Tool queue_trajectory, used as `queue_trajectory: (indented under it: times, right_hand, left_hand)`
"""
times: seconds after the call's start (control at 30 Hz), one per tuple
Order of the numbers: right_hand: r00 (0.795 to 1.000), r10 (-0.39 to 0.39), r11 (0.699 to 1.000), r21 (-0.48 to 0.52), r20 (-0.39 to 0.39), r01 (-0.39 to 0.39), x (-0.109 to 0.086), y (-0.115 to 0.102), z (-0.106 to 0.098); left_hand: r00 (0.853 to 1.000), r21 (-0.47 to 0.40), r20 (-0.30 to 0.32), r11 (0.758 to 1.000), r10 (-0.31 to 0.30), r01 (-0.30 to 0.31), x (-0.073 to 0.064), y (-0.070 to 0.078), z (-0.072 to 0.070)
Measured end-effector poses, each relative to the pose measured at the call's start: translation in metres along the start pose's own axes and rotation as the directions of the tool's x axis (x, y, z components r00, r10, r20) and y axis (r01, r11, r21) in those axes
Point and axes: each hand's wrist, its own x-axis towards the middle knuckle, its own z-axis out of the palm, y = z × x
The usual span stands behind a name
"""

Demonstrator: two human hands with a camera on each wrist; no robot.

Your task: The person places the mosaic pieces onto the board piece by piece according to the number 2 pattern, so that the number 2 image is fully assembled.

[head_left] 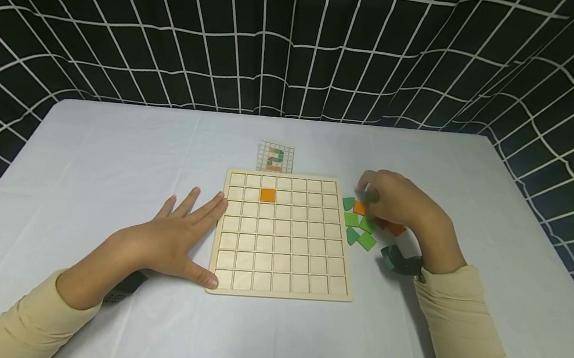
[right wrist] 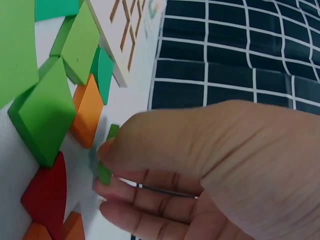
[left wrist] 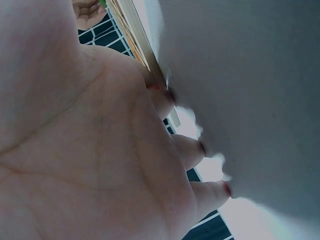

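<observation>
One orange square (head_left: pixel 268 195) sits in the wooden grid board (head_left: pixel 275 294), second row from the board's far edge, third column from its left edge. The left hand (head_left: pixel 170 242) spreads wide, grasping nothing, fingertips and thumb touching the board's left edge and near-left corner. The right hand (head_left: pixel 395 199) pinches a green tile (right wrist: pixel 104 174) between thumb and fingers, beside the board's right edge.

A loose pinch could let that tile slip or turn; a low pass of the knuckles could scatter the loose tiles (head_left: pixel 367 241) crowding the board's right edge. Too hard a push from the left could slide the board into them.

Board and tiles lie well inside the tabletop's side edges. Room remains between the pattern card (head_left: pixel 275 160), near the board's far edge, and the tabletop's far edge.
</observation>
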Motion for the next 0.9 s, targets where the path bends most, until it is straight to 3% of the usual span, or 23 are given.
queue_trajectory:
  times: [0.3, 0.57, 0.9]
  right_hand:
    - [0.992, -0.124, 0.992, 0.023, -0.03, 0.124, 0.0, -0.005, 0.003]
    - [0.985, -0.166, 0.982, 0.079, -0.044, 0.169, 0.0, -0.014, 0.005]
    - [0.957, -0.283, 0.958, 0.038, -0.072, 0.286, 0.003, -0.022, 0.008]
  left_hand:
    - [1.0, -0.01, -0.012, 1.0, 0.01, -0.01, -0.002, 0.002, -0.001]
    - [1.0, -0.001, -0.004, 1.0, 0.005, -0.005, -0.001, 0.0, -0.001]
    - [1.0, -0.009, -0.004, 1.0, 0.009, -0.009, -0.002, 0.002, -0.001]
